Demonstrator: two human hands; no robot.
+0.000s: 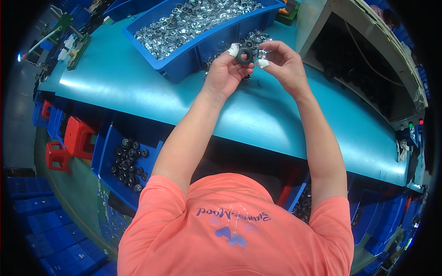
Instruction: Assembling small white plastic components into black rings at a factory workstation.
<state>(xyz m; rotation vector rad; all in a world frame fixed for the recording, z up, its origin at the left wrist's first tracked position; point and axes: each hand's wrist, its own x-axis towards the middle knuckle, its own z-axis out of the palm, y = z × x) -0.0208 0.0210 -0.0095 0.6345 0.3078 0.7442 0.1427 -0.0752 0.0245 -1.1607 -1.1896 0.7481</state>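
Above the teal bench, my left hand point(226, 73) pinches a black rubber ring point(245, 55), like a small tyre, its hole turned toward me. Close on its right, my right hand point(286, 66) holds a small shiny silver wheel hub point(262, 54) between thumb and fingers. A narrow gap separates ring and hub. White wrapping point(234, 49) covers a left fingertip, and the right thumb tip is wrapped too. Just behind my hands, loose silver hubs point(254, 38) lie on the bench against a blue bin.
The blue bin point(179, 57) full of silver hubs stands at the back. A pale machine housing point(317, 27) with a dark opening is at right. Below the bench's front edge, a blue bin point(108, 158) holds black wheels point(131, 158). Red stools point(78, 138) stand at left.
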